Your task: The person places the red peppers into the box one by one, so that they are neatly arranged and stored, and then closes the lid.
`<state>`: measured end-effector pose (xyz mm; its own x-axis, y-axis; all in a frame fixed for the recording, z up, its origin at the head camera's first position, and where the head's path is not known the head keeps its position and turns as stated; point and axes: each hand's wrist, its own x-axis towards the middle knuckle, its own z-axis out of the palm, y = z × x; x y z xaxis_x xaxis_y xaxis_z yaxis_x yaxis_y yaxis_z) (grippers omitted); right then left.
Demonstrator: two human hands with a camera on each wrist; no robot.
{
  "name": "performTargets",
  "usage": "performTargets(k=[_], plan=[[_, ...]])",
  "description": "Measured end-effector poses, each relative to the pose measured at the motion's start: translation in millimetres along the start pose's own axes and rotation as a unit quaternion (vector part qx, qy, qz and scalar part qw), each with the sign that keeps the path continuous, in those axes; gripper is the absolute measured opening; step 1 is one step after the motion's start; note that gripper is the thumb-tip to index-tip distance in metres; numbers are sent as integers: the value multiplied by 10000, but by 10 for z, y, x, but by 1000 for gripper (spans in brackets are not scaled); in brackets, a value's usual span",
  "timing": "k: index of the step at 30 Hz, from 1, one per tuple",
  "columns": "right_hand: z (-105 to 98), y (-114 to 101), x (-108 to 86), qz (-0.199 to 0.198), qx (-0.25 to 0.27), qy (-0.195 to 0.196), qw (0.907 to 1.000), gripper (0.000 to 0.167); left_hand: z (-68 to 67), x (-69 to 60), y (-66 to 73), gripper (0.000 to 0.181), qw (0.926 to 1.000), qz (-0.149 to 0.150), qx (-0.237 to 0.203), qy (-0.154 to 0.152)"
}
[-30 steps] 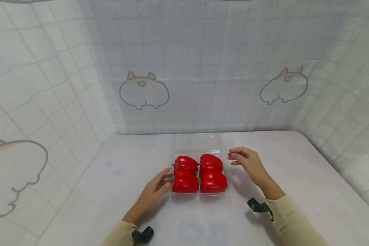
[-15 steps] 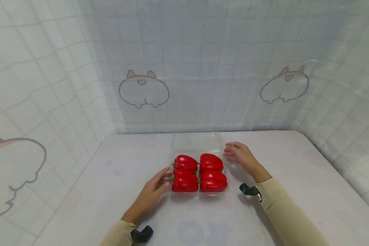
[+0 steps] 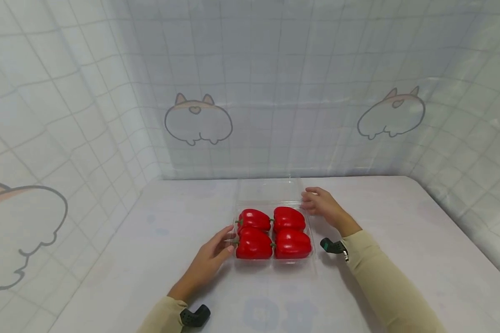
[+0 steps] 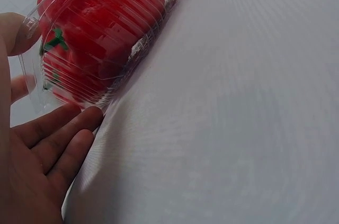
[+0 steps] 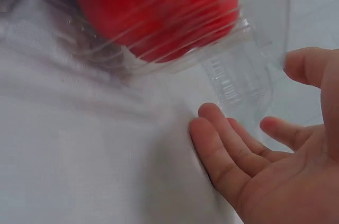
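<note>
Several red bell peppers with green stems lie in a clear plastic clamshell box. Its transparent lid is folded back behind the peppers. My left hand rests against the box's left side. In the left wrist view, the thumb touches the box's rim and extended fingers lie by its lower edge. At the box's far right corner, near the lid, is my right hand, fingers loosely extended. The right wrist view puts the thumb at the clear plastic edge; whether it presses there, I cannot tell.
The box stands on a white-covered table. Behind it rises a tile-patterned sheet with cartoon animal drawings, and similar sheets close in the left and right sides. Dark devices are strapped to both wrists.
My right hand has moved forward and slightly left, from beside the far right pepper to the box corner near the lid. The left hand and the peppers stay in place.
</note>
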<state>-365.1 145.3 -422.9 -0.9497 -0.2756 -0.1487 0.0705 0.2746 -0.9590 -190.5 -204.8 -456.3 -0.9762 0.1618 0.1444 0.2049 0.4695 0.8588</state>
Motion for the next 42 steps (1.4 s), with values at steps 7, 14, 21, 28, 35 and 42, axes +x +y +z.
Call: performTargets(k=[7, 14, 21, 28, 35, 42], plan=[[8, 15, 70, 41, 220, -94, 9997, 63, -7, -14, -3, 59, 9999, 86, -80, -76], [-2, -1, 52, -165, 380, -121, 9991, 60, -6, -18, 22, 61, 9998, 40, -87, -155], [15, -28, 25, -358, 773, -58, 9963, 62, -39, -15, 4, 80, 9991, -56, 86, -403], [26, -89, -19, -888, 904, 94, 9919, 63, -27, -44, 49, 96, 9986, -203, 353, -343], [-16, -107, -124, -1304, 731, 304, 9883, 64, 23, -23, 97, 96, 9986, -149, 395, -311], [-23, -77, -215, -1502, 891, 407, 9838, 60, 23, -12, 98, 95, 9981, -152, 457, -396]])
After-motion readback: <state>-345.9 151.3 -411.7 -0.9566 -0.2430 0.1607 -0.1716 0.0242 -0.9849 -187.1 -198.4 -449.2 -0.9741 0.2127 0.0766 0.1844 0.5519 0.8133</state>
